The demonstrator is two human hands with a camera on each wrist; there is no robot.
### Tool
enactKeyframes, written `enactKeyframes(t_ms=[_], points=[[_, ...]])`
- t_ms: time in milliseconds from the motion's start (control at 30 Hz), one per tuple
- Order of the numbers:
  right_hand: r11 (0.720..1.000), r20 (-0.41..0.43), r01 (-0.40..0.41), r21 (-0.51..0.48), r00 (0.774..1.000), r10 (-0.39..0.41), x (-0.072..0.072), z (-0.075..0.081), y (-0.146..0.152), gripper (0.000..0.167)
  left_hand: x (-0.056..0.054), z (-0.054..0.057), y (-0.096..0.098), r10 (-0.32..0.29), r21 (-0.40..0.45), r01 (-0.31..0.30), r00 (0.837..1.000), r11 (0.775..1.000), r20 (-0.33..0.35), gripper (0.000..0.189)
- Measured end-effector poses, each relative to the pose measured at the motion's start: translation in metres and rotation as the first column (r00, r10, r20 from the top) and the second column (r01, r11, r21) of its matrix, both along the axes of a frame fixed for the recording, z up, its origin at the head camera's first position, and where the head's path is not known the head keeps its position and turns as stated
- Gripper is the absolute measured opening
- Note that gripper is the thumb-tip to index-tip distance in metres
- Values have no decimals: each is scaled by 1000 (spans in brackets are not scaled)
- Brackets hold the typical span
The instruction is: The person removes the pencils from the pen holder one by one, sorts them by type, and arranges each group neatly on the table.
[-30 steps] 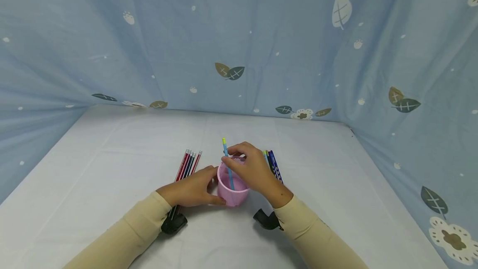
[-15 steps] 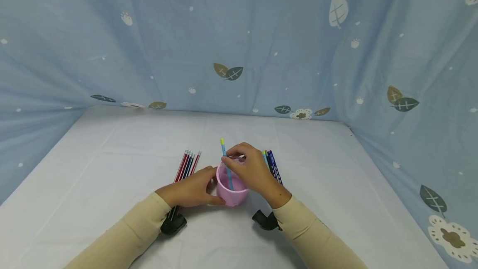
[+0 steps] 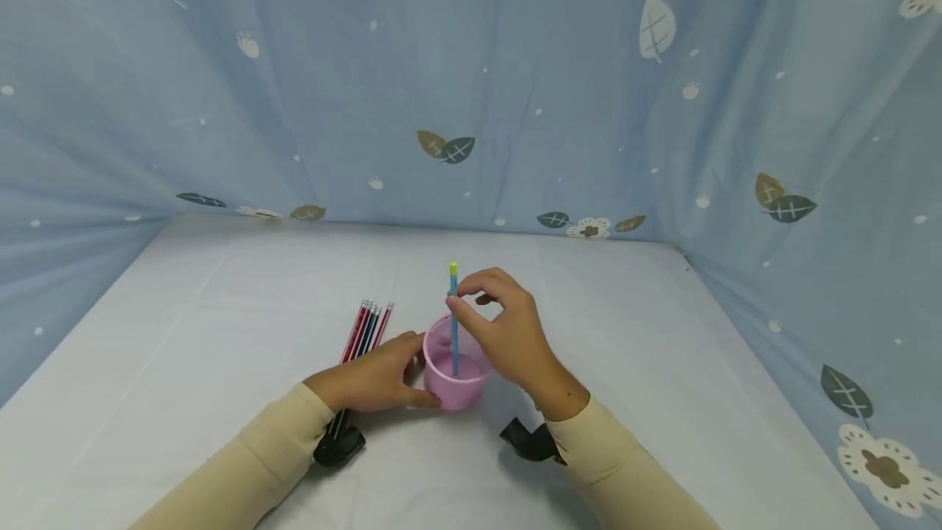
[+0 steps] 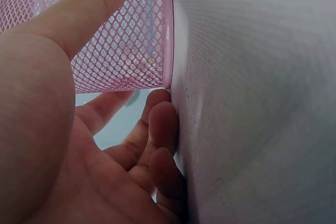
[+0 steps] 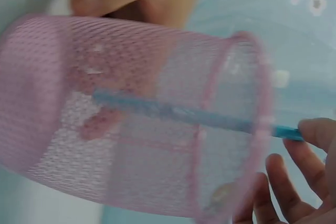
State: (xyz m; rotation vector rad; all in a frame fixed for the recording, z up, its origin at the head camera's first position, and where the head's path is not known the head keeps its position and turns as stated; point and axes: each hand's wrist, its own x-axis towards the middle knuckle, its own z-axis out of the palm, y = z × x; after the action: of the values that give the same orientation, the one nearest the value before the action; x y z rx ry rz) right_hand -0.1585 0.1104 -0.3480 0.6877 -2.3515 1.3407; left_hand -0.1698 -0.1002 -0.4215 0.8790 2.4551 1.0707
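Observation:
A pink mesh pencil cup (image 3: pixel 455 393) stands upright on the white tabletop. My left hand (image 3: pixel 375 373) holds it from the left; in the left wrist view the thumb lies along the mesh wall and the fingers reach round below. With thumb and forefinger, my right hand (image 3: pixel 515 338) pinches a light blue pencil (image 3: pixel 455 334) with a yellow end near its top. That pencil stands nearly upright inside the cup, its lower end near the bottom, as the right wrist view (image 5: pixel 173 113) shows through the mesh.
Several red and dark pencils (image 3: pixel 365 325) with silvery ends lie partly under the left hand and wrist. Black wrist mounts (image 3: pixel 339 446) sit at both cuffs. A blue leaf-patterned curtain (image 3: pixel 471 88) borders the table at the back and sides.
The right hand has shifted up a little, and the light blue pencil has gone from leaning left to nearly upright. Pencils seen right of that hand before are out of sight now.

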Motion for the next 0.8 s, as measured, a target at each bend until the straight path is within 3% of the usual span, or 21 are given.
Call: enactKeyframes(t_ms=[233,433,600,800], points=[[981,-92,-102,-165,992,88,16,21,13,10,0,-1,1,0,17,0,1000,1000,15,79],[955,-80,-119,-273,992,100,28,27,33,11,-1,-3,2,-10,17,11,1000,1000,-13,78],[939,-50,-116,-325,993,105,31,26,51,18,-2,-4,3,-9,27,9,1000,1000,-23,78],[938,50,-86,-337,993,109,28,10,68,19,0,-4,0,-8,30,9,999,1000,-35,76]])
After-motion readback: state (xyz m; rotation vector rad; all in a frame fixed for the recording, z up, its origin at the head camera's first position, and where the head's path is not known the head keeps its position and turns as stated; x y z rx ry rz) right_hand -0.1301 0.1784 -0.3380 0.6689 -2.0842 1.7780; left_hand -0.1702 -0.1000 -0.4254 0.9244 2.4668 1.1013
